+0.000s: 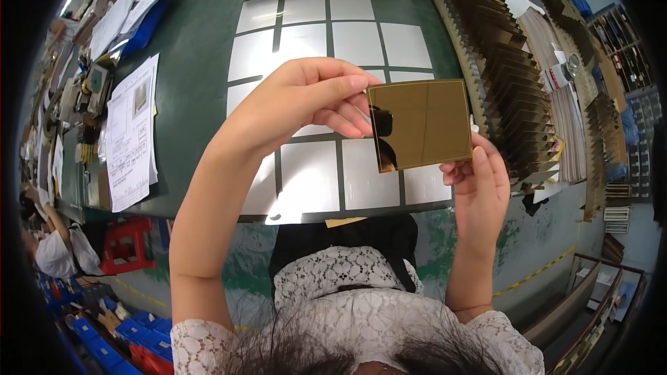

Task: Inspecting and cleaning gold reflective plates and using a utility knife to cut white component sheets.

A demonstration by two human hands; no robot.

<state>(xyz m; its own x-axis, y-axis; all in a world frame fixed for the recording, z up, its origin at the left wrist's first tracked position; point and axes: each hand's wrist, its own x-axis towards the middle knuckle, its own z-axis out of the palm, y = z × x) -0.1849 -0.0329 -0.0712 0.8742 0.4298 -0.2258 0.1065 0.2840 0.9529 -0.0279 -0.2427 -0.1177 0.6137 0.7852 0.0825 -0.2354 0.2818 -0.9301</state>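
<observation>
Left hand (313, 94) and right hand (482, 184) pinch a mirrored panel (425, 123) by its sides toward the table's (191, 48) near edge, likely limiting smudges.

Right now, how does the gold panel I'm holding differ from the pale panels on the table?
The gold panel is dark and mirror-like, while the pale panels look whitish-silver. The gold panel is held up between your left hand and right hand, while the pale panels lie in rows on the green table. Both are flat and four-sided.
</observation>
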